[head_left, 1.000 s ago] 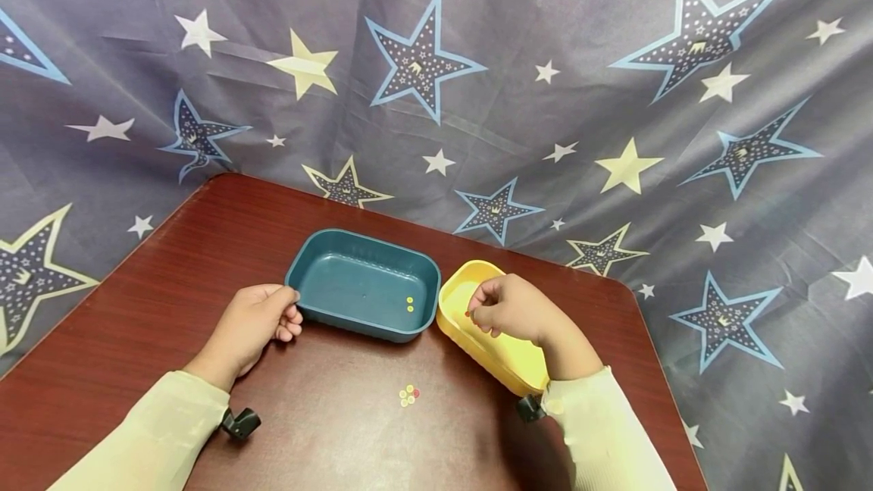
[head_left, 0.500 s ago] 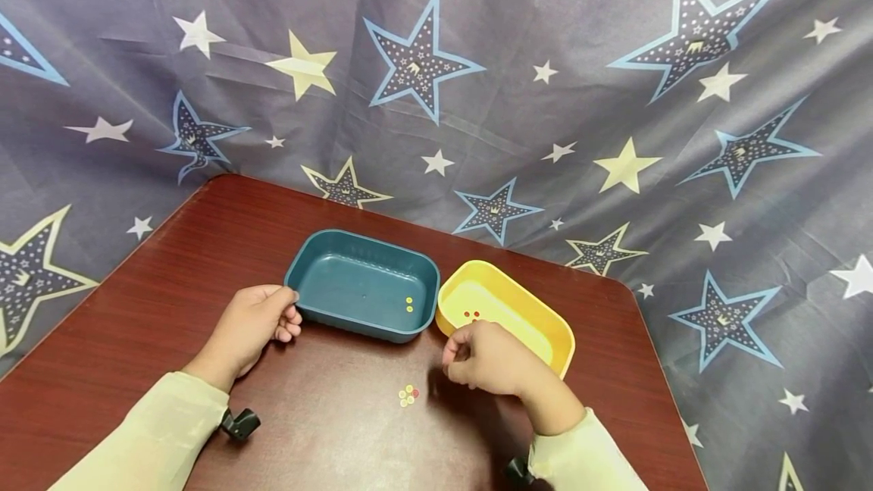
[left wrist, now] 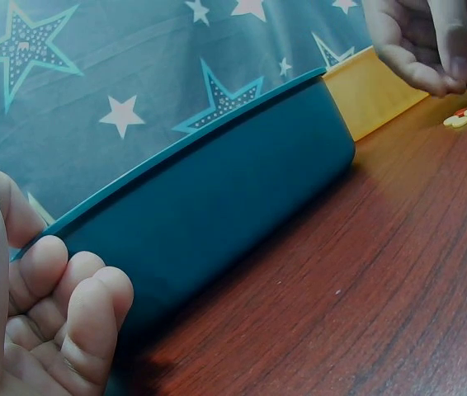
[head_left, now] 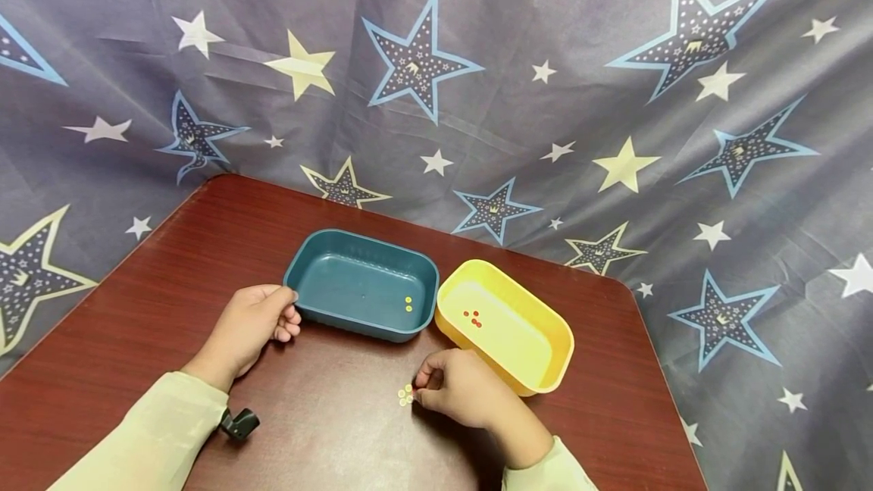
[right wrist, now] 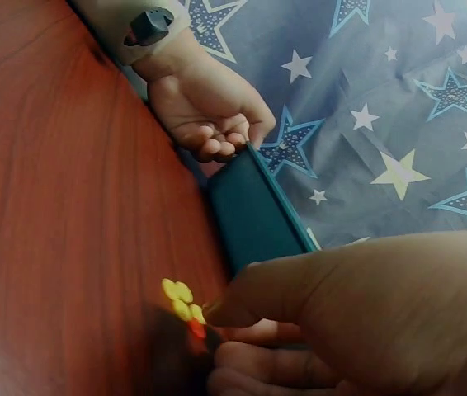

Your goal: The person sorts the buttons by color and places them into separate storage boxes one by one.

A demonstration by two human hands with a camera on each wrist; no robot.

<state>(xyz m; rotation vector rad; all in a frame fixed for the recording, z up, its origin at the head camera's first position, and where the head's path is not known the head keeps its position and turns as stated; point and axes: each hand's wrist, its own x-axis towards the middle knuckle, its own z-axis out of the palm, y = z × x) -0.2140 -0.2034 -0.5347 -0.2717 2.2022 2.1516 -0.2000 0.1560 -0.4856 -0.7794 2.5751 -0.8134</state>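
My left hand (head_left: pixel 254 328) pinches the near-left rim of a teal plastic tray (head_left: pixel 361 330), its other fingers curled below. Two small yellow discs (head_left: pixel 408 304) lie inside this tray at the right. On the table in front is a small cluster of yellow discs (right wrist: pixel 176 290) with one red disc (right wrist: pixel 196 328) among them. My right hand (head_left: pixel 464 389) reaches over the cluster, thumb and fingers bent around the red disc's side. In the left wrist view its fingertips (left wrist: pixel 456 78) stand just above the discs, with nothing seen between them.
A yellow tray (head_left: pixel 546 313) stands beside the teal one, almost touching it, with several red discs (head_left: pixel 475 318) inside. Both stand on a dark red wooden table (head_left: pixel 327 423). A grey cloth with stars (head_left: pixel 511 135) hangs behind the table.
My right hand has moved from over the yellow tray down and left to the disc cluster. The red disc it held has been let go into the yellow tray. My left hand has stayed put.
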